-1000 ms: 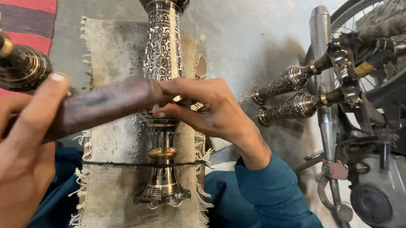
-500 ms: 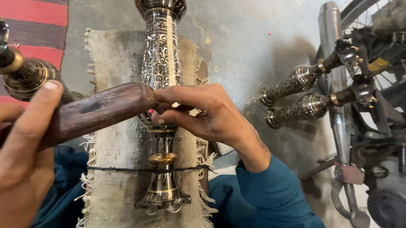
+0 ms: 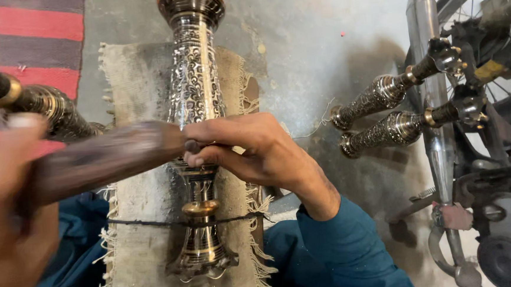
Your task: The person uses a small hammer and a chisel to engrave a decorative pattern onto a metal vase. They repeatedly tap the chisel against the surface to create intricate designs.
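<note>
An engraved brass and silver vase lies lengthwise on a frayed burlap pad, with a black cord across its narrow stem. My right hand rests on the middle of the vase, fingers pinched on a small dark metal tool set against the metal. My left hand, blurred and close to the camera, grips a dark wooden stick. The stick's far end meets the small tool at my right fingers.
Another engraved vase lies at the upper left over a red and grey striped mat. Two more vases lie on the concrete floor at right, beside a motorcycle's exhaust pipe and wheel.
The wooden stick has swung toward my right fingers and now meets the small tool. My left hand is blurred with motion. My right hand stays on the vase.
</note>
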Demonstrator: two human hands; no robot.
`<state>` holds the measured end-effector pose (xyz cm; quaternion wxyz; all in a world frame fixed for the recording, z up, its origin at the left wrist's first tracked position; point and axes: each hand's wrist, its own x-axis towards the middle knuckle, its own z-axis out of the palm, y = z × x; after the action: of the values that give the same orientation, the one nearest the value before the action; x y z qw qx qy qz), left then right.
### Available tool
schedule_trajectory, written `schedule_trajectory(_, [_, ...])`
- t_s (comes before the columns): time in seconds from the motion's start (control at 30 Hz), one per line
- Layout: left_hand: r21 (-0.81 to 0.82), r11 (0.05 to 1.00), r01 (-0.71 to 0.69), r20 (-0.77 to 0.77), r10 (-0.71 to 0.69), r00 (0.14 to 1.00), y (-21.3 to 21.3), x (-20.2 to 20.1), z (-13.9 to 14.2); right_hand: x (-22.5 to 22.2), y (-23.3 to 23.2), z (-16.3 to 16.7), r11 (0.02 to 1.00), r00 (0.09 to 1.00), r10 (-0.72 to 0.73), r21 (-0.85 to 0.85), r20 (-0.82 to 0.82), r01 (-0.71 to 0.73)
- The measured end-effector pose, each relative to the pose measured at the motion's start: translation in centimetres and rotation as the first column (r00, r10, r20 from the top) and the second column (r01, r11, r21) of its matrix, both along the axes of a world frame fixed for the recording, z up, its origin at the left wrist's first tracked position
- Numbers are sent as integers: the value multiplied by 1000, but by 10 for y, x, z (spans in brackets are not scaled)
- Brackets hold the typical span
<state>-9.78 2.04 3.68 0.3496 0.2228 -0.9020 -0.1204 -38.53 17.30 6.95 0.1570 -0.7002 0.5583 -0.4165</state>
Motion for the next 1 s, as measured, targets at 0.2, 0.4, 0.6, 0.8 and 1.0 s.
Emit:
schedule_trajectory(0.2, [-91,995,26,78,-19,997,-4,-3,4,-4,-2,-9,999,999,10,-43,-42,-12])
schedule_trajectory(0.4, [-40,999,7,97,-3,995,-2,-1,9,-8,-1,-16,998,999,37,-58,14,-36])
schedule_trajectory(0.6, [61,997,44,38,-47,998,1,-15,15,-7,5,-11,999,1000,-9,-44,11,10])
schedule_trajectory(0.8, [-21,998,-62,231,65,971,2,-13,24,-11,8,-11,999,1000,-23,-48,7,24])
schedule_trajectory(1.0, [-48,999,5,96,-1,995,7,-15,26,-16,8,-20,996,1000,8,-84,23,-6])
